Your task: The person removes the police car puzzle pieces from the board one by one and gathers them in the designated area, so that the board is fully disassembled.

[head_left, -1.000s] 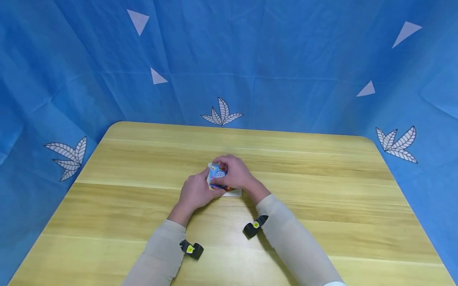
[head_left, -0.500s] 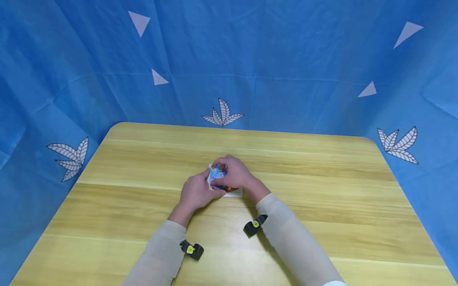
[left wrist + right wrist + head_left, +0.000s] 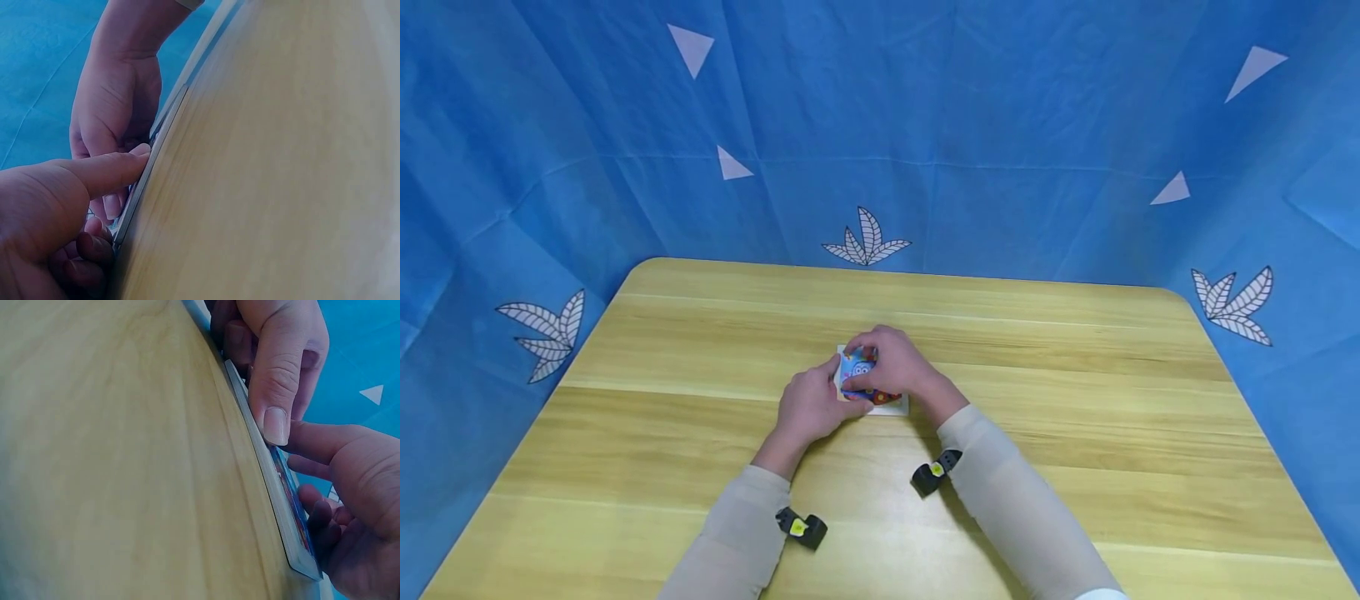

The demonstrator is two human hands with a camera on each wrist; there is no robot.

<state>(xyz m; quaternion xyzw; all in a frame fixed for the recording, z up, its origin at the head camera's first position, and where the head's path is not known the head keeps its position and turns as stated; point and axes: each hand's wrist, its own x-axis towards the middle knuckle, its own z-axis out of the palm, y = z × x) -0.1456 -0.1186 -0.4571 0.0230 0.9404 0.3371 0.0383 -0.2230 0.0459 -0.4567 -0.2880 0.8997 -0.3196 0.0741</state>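
On wooden table (image 3: pixel 1075 433), before blue cloth (image 3: pixel 1000 125), left fingers (image 3: pixel 857 407), right fingers (image 3: pixel 856 382) pinching picture board (image 3: pixel 860 368)

A thin, white-bordered board (image 3: pixel 860 368), colourfully printed, lies flat on the wooden table (image 3: pixel 1060 433).

You're getting a bright head view, pale glare on the tabletop (image 3: pixel 865 492), faint shadow beside your right sleeve (image 3: pixel 1018 504). Your wrist views run dimmer, hazier, softer.
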